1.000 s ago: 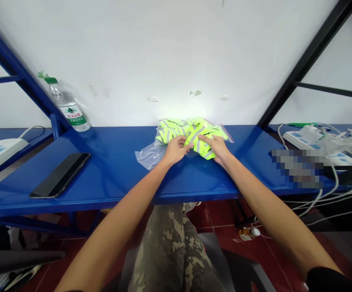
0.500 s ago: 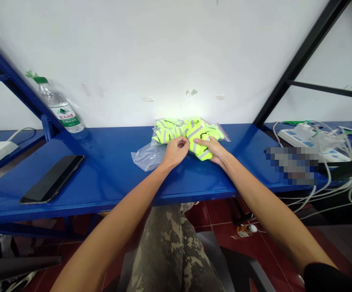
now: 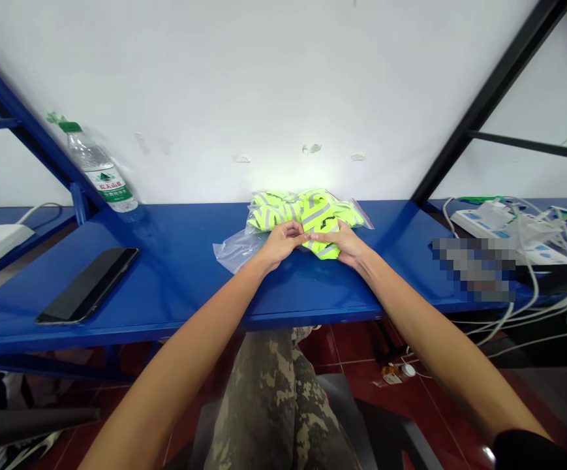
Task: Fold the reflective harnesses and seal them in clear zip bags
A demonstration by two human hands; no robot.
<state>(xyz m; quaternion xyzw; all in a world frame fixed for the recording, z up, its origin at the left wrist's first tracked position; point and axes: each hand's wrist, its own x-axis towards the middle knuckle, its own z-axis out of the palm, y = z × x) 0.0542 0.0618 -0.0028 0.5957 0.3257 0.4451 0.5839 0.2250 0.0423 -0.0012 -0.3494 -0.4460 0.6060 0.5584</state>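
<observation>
Head view: the right hand (image 3: 354, 245) has its grip closed round the bunched yellow-green fabric (image 3: 320, 225) on the counter (image 3: 180, 261); the left hand (image 3: 283, 243) meets its near-left edge, fingertips pinched, perhaps on a fold; long axis unclear

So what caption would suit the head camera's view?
Left hand and right hand at a grey-striped neon-yellow bundle on a blue table, phone lying nearby.

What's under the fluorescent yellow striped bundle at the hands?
The right hand has fingers under its right edge, above the blue desk; farther in, the striped bundle hides everything.
</observation>
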